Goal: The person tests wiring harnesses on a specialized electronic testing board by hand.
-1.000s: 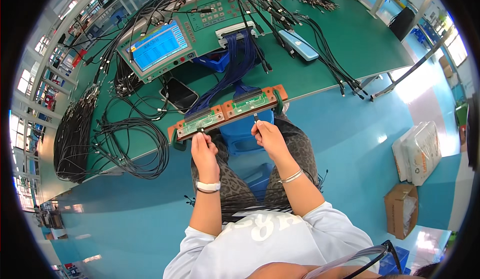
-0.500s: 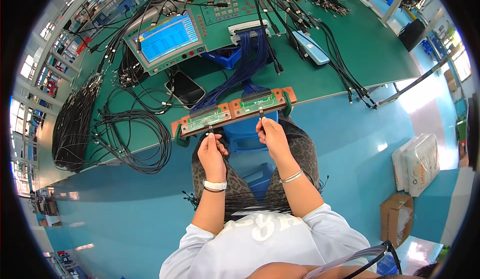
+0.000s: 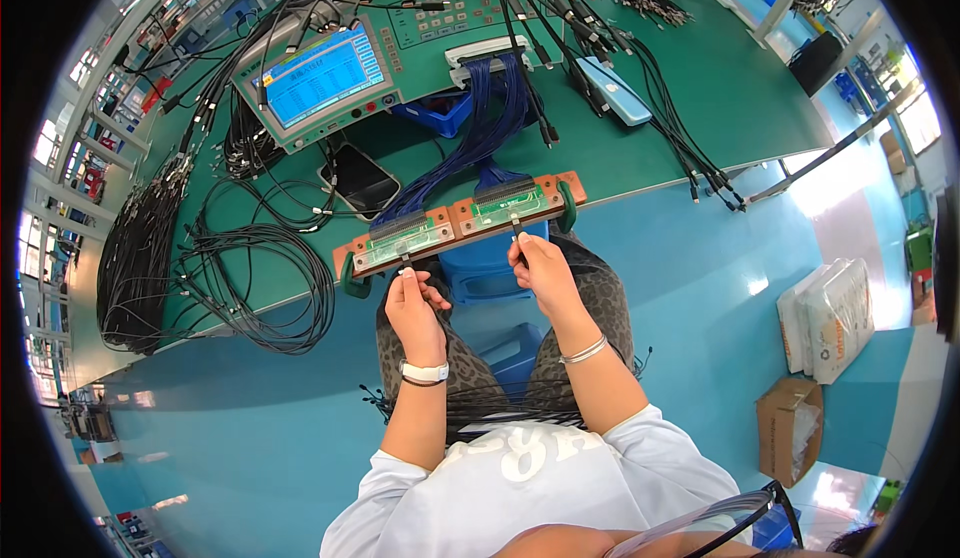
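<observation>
An orange test fixture point(image 3: 458, 220) with two green connector boards lies along the front edge of the green bench point(image 3: 700, 108). My left hand point(image 3: 415, 303) pinches a black cable plug at the left board. My right hand point(image 3: 540, 266) pinches another black plug at the right board. The thin cable between the plugs is hidden below my hands. Blue ribbon wires point(image 3: 480, 138) run from the fixture up to a grey tester point(image 3: 320, 78) with a lit blue screen.
Coils of black cables point(image 3: 250, 278) lie left of the fixture, with a thick bundle point(image 3: 130, 258) at the far left. A dark phone point(image 3: 360, 180) lies by the tester. A blue bin point(image 3: 490, 273) sits under the bench. White bags point(image 3: 830, 313) and a cardboard box point(image 3: 790, 428) stand on the floor right.
The view has shifted slightly, so the bench sits lower in the picture. Both hands stay at the fixture, fingers on the plugs at the two boards.
</observation>
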`<state>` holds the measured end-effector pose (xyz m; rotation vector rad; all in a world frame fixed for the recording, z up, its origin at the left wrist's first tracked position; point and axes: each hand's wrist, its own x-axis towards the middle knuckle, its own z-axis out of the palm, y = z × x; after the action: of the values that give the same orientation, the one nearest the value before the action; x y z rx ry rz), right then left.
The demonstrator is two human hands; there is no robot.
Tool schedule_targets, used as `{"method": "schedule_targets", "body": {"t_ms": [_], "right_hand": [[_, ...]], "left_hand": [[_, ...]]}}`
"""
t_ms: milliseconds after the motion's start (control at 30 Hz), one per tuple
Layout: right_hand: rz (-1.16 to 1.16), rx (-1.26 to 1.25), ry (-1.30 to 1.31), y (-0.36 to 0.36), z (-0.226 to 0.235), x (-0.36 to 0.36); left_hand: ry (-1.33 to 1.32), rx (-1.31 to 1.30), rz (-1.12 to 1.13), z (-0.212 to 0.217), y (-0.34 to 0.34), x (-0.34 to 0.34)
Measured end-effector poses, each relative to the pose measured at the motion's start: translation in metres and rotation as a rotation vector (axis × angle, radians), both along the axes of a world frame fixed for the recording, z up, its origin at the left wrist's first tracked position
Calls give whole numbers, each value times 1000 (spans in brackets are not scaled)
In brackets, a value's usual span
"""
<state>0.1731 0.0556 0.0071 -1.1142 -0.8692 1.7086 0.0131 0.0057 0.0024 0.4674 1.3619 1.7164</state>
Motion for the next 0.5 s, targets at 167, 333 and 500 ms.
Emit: {"method": "schedule_targets", "body": {"t_ms": [167, 333, 500], "right_hand": [[-41, 0, -18, 3, -2, -3], [-60, -27, -19, 9, 0, -7], [56, 22, -255, 18, 4, 10]], "left_hand": [[-77, -52, -44, 6, 4, -3], [-74, -60, -62, 17, 11, -13], [-87, -92, -146, 14, 5, -32]]}}
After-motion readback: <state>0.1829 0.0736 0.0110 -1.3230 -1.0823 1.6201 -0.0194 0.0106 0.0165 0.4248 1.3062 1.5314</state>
